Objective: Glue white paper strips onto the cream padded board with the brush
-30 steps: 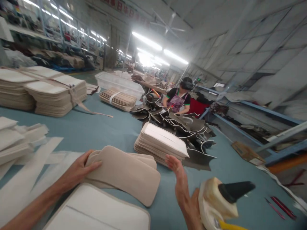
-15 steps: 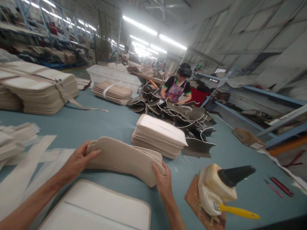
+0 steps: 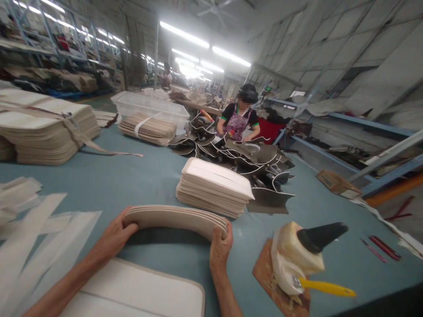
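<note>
The left hand and right hand are apart, each gripping one end of a thin bundle of beige panels, arched above the table. This looks like evening edges; the next move calls for keeping them aligned. A brush rests against a pale container, contents hidden; the clear bin's are unclear.

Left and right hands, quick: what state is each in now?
Left hand: closed, gripping the left end of the bowed beige panels.
Right hand: closed, gripping their right end.
</note>
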